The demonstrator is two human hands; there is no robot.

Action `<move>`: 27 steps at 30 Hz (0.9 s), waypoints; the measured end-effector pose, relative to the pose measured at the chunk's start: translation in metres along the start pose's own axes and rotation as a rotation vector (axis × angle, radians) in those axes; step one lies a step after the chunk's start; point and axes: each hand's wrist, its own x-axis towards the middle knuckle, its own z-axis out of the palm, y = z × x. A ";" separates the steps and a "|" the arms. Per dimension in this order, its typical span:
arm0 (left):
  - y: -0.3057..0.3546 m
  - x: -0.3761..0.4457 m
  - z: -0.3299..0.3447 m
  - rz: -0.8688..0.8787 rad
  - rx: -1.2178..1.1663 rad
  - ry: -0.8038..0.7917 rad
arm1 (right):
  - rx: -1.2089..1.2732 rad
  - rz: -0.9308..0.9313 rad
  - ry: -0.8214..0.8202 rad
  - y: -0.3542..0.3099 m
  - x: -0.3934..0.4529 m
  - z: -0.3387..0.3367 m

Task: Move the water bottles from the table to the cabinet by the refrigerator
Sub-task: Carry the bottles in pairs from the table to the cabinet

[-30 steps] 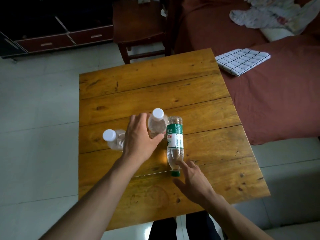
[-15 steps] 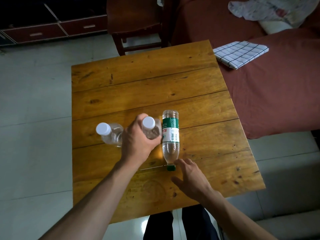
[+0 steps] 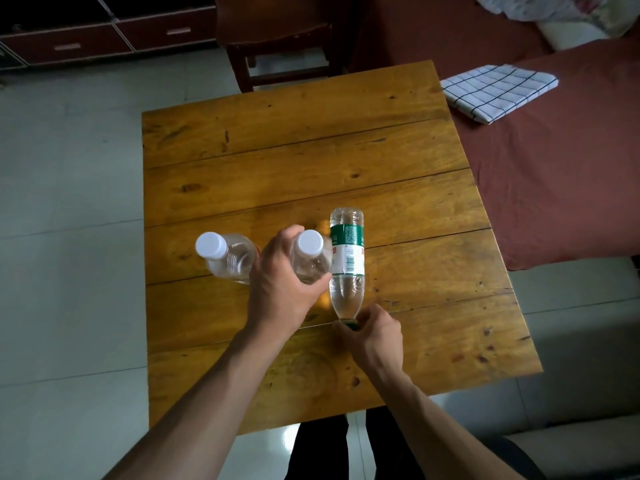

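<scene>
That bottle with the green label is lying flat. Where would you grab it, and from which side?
The green-label bottle lies on its side, cap toward the person. I'd probably take the narrow neck just behind the cap, coming from the near end, as the right hand does; the left hand crowds its left flank.

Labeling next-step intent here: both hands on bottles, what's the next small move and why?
Probably lift both bottles off the table: the left hand grips the standing white-capped bottle, and the right hand pinches the lying green-label bottle at its cap.

On the wooden plank table (image 3: 311,161), the left hand (image 3: 280,285) grips an upright white-capped clear bottle (image 3: 310,258); beside it, the right hand (image 3: 375,332) pinches the lying green-labelled bottle's (image 3: 346,261) cap.
</scene>
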 end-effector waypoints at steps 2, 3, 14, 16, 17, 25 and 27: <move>0.000 0.000 -0.001 -0.005 -0.002 -0.006 | 0.060 0.011 0.010 0.002 0.000 0.005; -0.001 0.000 -0.001 -0.006 -0.002 -0.008 | 0.081 0.010 0.018 0.003 0.001 0.006; 0.001 0.002 -0.003 -0.039 -0.032 -0.024 | 0.244 -0.170 0.250 0.013 -0.007 -0.039; 0.002 0.001 -0.003 -0.045 -0.032 -0.027 | 0.226 -0.277 0.338 0.004 -0.007 -0.054; 0.002 0.001 -0.004 -0.049 -0.033 -0.028 | 0.202 -0.333 0.381 -0.001 -0.007 -0.061; 0.003 0.002 -0.005 -0.045 -0.028 -0.024 | 0.055 -0.687 0.467 -0.050 -0.006 -0.105; 0.003 0.002 -0.005 -0.046 -0.040 -0.018 | 0.034 -0.727 0.451 -0.057 -0.005 -0.108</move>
